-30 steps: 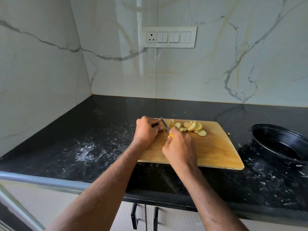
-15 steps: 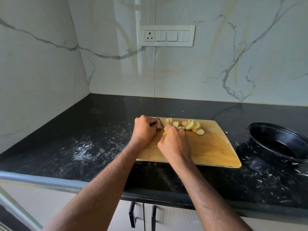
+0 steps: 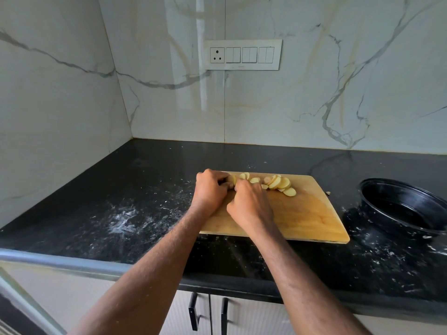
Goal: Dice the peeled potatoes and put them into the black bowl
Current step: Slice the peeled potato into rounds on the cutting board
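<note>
A wooden cutting board (image 3: 307,218) lies on the black counter. Several pale yellow potato slices (image 3: 278,183) are spread along its far edge. My left hand (image 3: 210,189) is curled over the uncut piece of potato (image 3: 232,179) at the board's far left corner. My right hand (image 3: 250,204) sits just to the right of it, fingers curled round the knife; the knife itself is hidden under this hand. The black bowl (image 3: 406,206) stands to the right of the board, with nothing visible inside.
The black stone counter (image 3: 150,180) has white smears at the left (image 3: 123,221) and around the bowl. Marble walls close off the back and left. A switch panel (image 3: 242,55) is on the back wall. Cabinet handles (image 3: 193,310) sit below the counter's front edge.
The knife blade and its yellow handle showed between my hands earlier; now my right hand has dropped and moved left, covering them. The slices and bowl have stayed put.
</note>
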The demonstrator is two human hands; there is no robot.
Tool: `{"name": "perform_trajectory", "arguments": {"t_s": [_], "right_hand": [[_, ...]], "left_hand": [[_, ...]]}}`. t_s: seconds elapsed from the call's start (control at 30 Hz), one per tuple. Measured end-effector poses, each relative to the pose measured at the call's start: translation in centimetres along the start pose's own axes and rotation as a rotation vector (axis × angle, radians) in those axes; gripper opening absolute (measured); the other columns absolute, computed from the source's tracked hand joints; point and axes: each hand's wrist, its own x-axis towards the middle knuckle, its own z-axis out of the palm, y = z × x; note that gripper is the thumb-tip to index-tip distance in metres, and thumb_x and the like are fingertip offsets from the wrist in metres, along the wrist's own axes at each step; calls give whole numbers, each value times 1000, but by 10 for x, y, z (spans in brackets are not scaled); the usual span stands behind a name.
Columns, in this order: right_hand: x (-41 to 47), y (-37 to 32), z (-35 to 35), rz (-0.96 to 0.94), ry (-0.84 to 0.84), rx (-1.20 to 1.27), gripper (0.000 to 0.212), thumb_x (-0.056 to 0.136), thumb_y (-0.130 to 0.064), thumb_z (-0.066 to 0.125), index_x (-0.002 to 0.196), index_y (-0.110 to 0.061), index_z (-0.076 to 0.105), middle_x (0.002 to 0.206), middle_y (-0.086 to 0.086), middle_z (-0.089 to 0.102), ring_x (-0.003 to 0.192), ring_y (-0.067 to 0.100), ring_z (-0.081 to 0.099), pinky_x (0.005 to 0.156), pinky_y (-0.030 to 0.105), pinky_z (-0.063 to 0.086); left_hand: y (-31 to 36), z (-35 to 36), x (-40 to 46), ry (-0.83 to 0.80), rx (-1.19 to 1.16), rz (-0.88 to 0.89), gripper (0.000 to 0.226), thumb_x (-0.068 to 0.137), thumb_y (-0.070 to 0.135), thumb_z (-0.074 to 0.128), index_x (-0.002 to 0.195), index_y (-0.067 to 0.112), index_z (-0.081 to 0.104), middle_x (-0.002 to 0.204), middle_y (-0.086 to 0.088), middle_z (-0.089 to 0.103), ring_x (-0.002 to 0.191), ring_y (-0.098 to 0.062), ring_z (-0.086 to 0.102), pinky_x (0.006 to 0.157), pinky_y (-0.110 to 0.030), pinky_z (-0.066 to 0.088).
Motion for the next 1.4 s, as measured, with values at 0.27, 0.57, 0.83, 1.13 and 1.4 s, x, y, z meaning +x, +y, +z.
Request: {"name": "perform_trajectory", "arguments": {"t_s": [0.27, 0.57, 0.83, 1.13, 1.4], "right_hand": [[-10, 26, -5, -57, 46, -30, 13, 89, -11, 61, 100, -17, 66, 94, 0, 66, 84, 18, 57, 62, 29, 45], [-17, 43, -6, -42, 155, 75, 10, 89, -13, 65, 83, -21, 64, 72, -10, 60, 62, 1, 52, 45, 12, 29], [-14, 41, 2, -32, 260, 162, 9, 89, -11, 63, 87, -20, 61, 76, -4, 64, 62, 7, 54, 46, 16, 31], [-7, 32, 14, -90, 301, 126, 4, 89, -14, 64, 92, -16, 62, 76, 2, 65, 67, 21, 60, 53, 33, 49], [-9, 31, 14, -75, 259, 92, 3, 93, -18, 61, 95, -20, 60, 74, 0, 59, 64, 17, 54, 44, 18, 25]], "left_hand": [[-2, 3, 2, 15, -25, -27, 25, 87, 8, 69, 64, 18, 69, 63, 4, 66, 61, -11, 54, 61, -19, 45], [1, -2, 0, 9, 1, -21, 25, 88, 6, 70, 67, 18, 69, 67, 7, 68, 68, -11, 63, 66, -28, 57], [7, -3, -2, 27, -93, -71, 22, 88, 10, 76, 108, 17, 78, 83, 18, 65, 83, -3, 63, 74, -11, 48], [4, -2, -1, 36, -89, -69, 12, 87, 12, 77, 84, 23, 81, 76, 13, 73, 78, -7, 69, 75, -23, 59], [7, -2, -1, 55, -84, -68, 10, 88, 15, 76, 93, 22, 81, 70, 23, 63, 78, -3, 67, 74, -13, 52]]}}
